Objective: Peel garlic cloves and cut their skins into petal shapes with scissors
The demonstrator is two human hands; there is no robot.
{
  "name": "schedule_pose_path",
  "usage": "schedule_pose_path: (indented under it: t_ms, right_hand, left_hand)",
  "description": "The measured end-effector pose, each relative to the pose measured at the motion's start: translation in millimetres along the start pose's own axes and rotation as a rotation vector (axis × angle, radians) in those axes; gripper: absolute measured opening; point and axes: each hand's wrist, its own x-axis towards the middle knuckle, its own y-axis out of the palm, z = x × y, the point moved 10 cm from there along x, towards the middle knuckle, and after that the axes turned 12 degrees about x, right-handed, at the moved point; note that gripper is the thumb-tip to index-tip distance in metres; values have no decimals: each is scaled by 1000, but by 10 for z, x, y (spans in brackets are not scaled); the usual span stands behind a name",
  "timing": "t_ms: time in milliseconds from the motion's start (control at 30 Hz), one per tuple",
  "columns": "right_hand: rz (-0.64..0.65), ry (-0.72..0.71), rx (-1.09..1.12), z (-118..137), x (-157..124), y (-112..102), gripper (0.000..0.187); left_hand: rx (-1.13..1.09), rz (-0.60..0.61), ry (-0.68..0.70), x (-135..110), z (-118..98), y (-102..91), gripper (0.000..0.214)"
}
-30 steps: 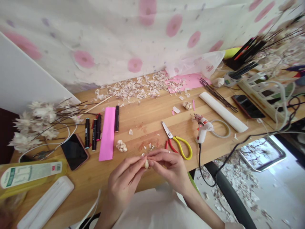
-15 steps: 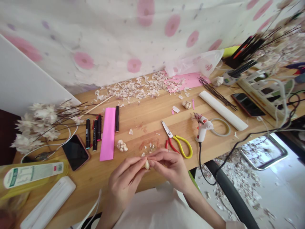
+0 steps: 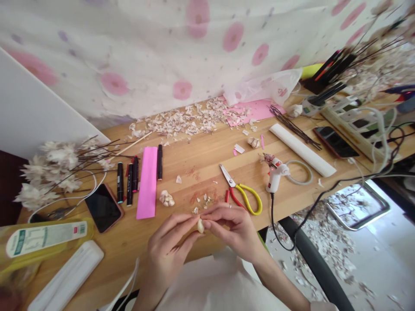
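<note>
A small pale garlic clove sits pinched between the fingertips of both hands, just above the table's front edge. My left hand closes on it from the left, thumb below and forefinger above. From the other side my right hand, with a ring on one finger, grips it too. Bits of garlic skin lie on the wood just beyond the fingertips. To the left of them is a garlic bulb, and farther back another garlic bulb. Scissors with red and yellow handles lie close to my right hand.
A glue gun stands at the right, its black cord running off the table edge. Pink paper, markers and a phone lie left, near a bottle of yellow liquid. Dry peels cover the back.
The garlic clove has shifted very slightly between the fingertips and shows a little more. Both hands stay in nearly the same place; the view has moved a touch.
</note>
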Motion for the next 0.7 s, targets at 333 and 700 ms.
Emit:
schedule_pose_path:
  t_ms: [333, 700]
  right_hand:
    - [26, 41, 5, -49, 1, 36, 14]
    - [38, 42, -8, -86, 12, 32, 17]
  left_hand:
    - [-34, -31, -73, 19, 84, -35, 23]
    - [-127, 15, -173, -17, 188, 23, 20]
